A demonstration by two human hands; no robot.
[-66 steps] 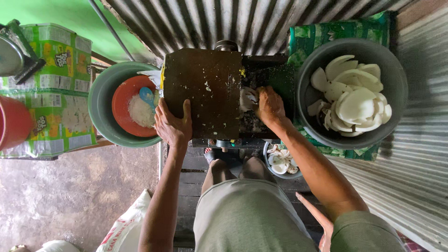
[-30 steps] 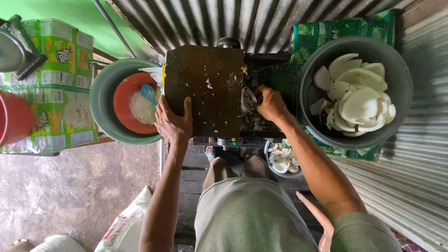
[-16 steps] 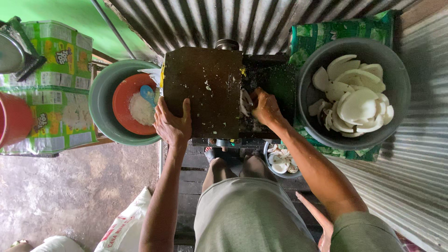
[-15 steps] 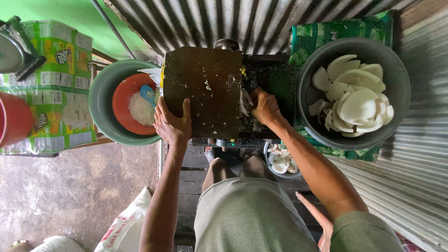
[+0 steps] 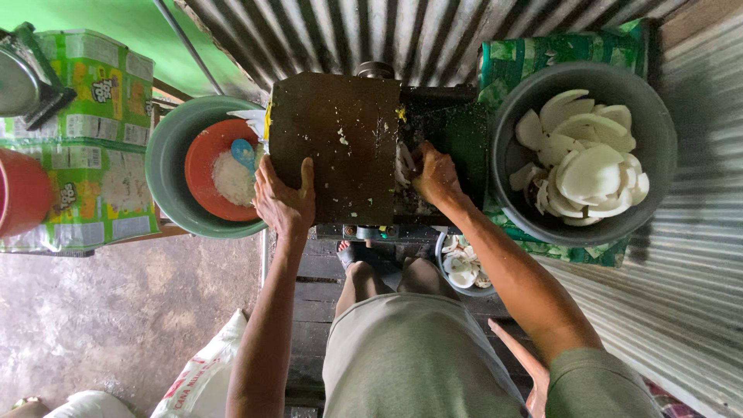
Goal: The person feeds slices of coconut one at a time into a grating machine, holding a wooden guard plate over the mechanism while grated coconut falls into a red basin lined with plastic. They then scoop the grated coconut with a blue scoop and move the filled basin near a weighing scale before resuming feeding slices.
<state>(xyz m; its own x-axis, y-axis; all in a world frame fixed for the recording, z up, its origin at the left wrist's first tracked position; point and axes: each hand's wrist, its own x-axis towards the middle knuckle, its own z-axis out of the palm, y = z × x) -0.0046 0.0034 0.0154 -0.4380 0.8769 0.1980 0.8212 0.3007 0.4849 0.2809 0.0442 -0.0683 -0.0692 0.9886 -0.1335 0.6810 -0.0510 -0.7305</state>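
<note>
Dark, flecked metal makes the flat cover (image 5: 334, 147) of a grating machine that stands in the middle of the view, and everything else can be placed from it. The left hand (image 5: 283, 200) lies on the cover's near left corner, palm down, fingers spread and curled over the edge, thumb up on the top surface, holding nothing else. The right hand (image 5: 435, 175) is at the cover's right edge, closed around a white piece of coconut (image 5: 404, 164) and pressing it into the dark opening just beside the cover; the fingertips are hidden there, so how deep they reach cannot be told. Right of the machine, well clear of the right hand, a big grey tub (image 5: 656, 147) holds a heap of white coconut pieces (image 5: 588, 164) and sits on a green patterned cloth (image 5: 542, 50). Left of the machine, touching its side, a green basin (image 5: 164, 166) holds an orange bowl (image 5: 198, 159) with a mound of white gratings (image 5: 231, 178) and a small blue scoop (image 5: 243, 153). Farther left stand green printed cartons (image 5: 97, 101), with a red container (image 5: 22, 192) at the picture's edge. Below the machine's near edge, between the person's knees and right arm, a small bowl (image 5: 443, 267) holds more white scraps. Behind the machine rises a corrugated metal sheet (image 5: 325, 31), and another runs along the right. A white sack (image 5: 203, 375) lies on the concrete floor (image 5: 108, 310) by the left elbow.
</note>
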